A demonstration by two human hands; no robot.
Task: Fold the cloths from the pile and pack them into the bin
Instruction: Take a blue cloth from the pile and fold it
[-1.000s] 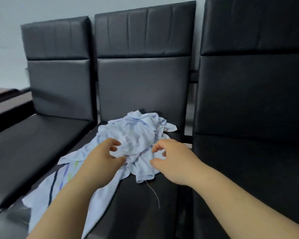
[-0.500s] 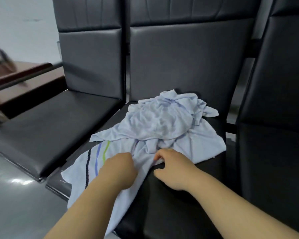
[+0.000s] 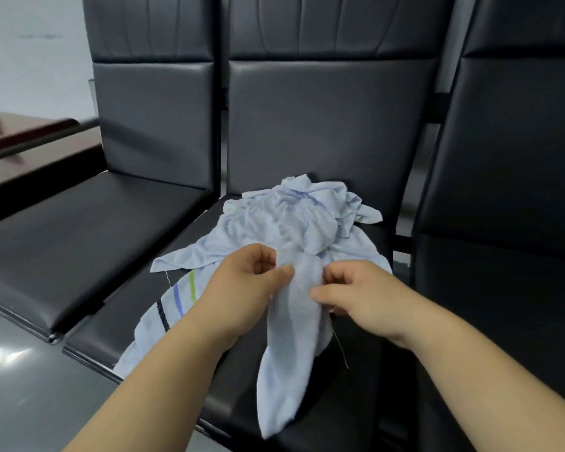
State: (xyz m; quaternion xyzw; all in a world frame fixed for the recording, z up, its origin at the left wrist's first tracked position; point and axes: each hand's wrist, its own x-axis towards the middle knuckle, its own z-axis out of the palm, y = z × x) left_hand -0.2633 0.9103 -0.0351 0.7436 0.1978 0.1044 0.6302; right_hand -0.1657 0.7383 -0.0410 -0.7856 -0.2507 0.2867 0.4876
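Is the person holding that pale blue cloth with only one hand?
No, the left hand and the right hand both pinch the pale blue cloth near its top.

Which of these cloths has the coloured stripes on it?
The flat cloth just left of the left hand; the held cloth and crumpled pile are plain pale blue.

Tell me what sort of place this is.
Probably a waiting area or lobby rather than a home: a row of joined black padded seats, a glossy grey floor, and a dark wooden tabletop at the left.
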